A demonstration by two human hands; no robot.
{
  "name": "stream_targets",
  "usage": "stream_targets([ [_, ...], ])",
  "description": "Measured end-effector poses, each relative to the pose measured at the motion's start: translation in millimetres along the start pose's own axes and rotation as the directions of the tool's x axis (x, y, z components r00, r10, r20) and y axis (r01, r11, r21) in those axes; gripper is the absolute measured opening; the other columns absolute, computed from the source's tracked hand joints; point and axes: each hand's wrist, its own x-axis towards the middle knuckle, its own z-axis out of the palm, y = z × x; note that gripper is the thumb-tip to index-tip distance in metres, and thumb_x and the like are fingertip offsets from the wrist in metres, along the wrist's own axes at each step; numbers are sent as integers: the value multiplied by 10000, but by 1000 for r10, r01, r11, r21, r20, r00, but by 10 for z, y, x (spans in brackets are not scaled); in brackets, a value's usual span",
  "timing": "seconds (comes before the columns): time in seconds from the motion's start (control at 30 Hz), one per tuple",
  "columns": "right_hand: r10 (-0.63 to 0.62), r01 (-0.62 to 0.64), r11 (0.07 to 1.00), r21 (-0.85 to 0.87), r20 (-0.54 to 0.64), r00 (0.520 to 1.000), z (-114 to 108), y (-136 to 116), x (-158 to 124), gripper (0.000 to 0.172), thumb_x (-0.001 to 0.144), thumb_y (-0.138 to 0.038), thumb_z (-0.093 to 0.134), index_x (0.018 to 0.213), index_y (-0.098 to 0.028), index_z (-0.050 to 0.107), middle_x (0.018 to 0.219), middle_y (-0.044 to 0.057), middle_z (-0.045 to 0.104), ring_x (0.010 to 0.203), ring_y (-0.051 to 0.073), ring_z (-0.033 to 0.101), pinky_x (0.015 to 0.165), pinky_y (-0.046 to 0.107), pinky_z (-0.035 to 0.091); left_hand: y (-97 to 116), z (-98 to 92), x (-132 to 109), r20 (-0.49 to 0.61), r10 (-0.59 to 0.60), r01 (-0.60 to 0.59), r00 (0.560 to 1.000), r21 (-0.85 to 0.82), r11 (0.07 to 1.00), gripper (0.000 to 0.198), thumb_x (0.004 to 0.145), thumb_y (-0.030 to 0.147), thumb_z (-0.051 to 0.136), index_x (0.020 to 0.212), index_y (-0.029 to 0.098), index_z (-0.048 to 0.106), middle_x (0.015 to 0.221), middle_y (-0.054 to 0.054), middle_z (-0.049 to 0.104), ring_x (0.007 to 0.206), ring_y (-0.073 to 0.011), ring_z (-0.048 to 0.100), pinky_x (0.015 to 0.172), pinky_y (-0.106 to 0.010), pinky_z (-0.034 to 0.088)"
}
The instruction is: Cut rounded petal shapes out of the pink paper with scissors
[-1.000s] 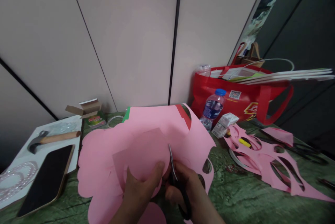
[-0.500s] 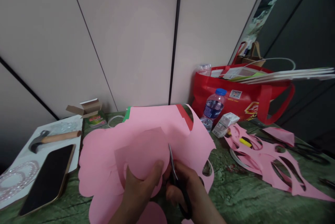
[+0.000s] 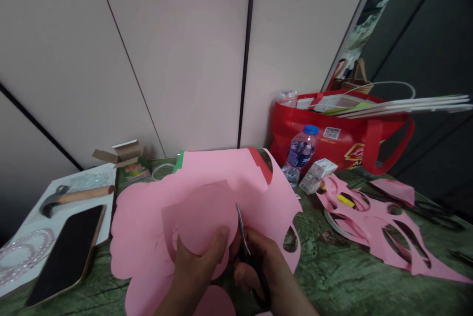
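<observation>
Head view: a QR code (image 3: 331, 132) marks one red tote bag (image 3: 349, 131); print on one blue-capped bottle (image 3: 300, 153) is too small to read. One claw hammer (image 3: 83, 193) and one smartphone (image 3: 68, 257) lie at left. Left hand (image 3: 197, 264) pinches round-edged, plain pink paper (image 3: 207, 212) above larger pink sheets (image 3: 218, 165); right hand (image 3: 264, 257) grips black-handled scissors (image 3: 244, 242) at its right edge, fingers curled closed.

Green tbl (image 3: 343, 276) holds pink paper (image 3: 138, 217), pink scraps (image 3: 375, 238), btl (image 3: 299, 154) & red bag (image 3: 334, 146).
</observation>
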Motion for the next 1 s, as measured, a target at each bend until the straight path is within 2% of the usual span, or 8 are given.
stream_targets([
  [0.1,-16,16,1000,16,0,1000,2,18,-4,345,542,-358,769,644,-179,492,431,-85,479,357,56,341,356,178,211,-13,-5,6,25,47,-47,999,-17,999,322,574,351,638,791,123,570,702,-121,685,669,-263,655,586,-346,525],
  [0.2,-32,32,999,23,13,999,-3,23,-15,353,532,-367,774,646,-183,495,423,-91,461,351,53,320,352,181,199,-23,-10,13,-10,77,-77,997,-4,997,284,564,362,647,728,151,553,649,-87,658,631,-246,639,531,-327,514],
  [0.33,-19,18,999,47,16,1000,-10,14,-24,316,568,-343,759,664,-185,502,426,-91,464,349,56,331,353,183,221,-21,-11,17,3,65,-65,998,-23,998,233,568,385,648,610,181,543,467,-4,564,480,-189,569,451,-303,474],
  [0.5,3,-4,1000,20,37,999,-3,14,-20,295,580,-302,755,663,-187,496,406,-99,465,338,55,350,337,170,231,-13,-6,9,-49,64,-69,997,-92,993,294,531,364,676,705,144,587,580,-41,643,541,-189,596,493,-294,490],
  [0.67,6,-12,995,101,61,998,-17,96,14,333,587,-381,746,665,-190,485,402,-102,465,310,47,362,308,155,236,-34,-20,42,-21,94,-95,995,-71,993,206,568,347,667,576,167,568,429,14,551,439,-151,514,428,-270,429],
  [0.8,95,-110,987,117,125,988,-40,195,39,395,578,-485,727,694,-200,479,417,-80,508,302,85,458,289,165,288,-27,-9,66,68,163,-153,984,-126,980,344,628,380,637,399,199,457,346,49,406,371,-98,376,376,-244,313],
  [0.9,55,-67,992,105,112,992,-14,210,18,384,596,-508,703,678,-206,480,441,-71,507,308,91,468,293,173,315,14,21,31,90,185,-179,979,-76,981,410,669,407,586,353,212,411,330,50,372,347,-92,347,370,-246,291],
  [1.0,-2,-3,997,73,64,998,19,180,-16,338,605,-421,730,694,-199,490,480,-63,510,336,84,452,309,171,319,41,40,-10,44,164,-164,985,-1,986,403,648,371,603,329,211,415,318,49,394,324,-96,380,369,-239,338],
])
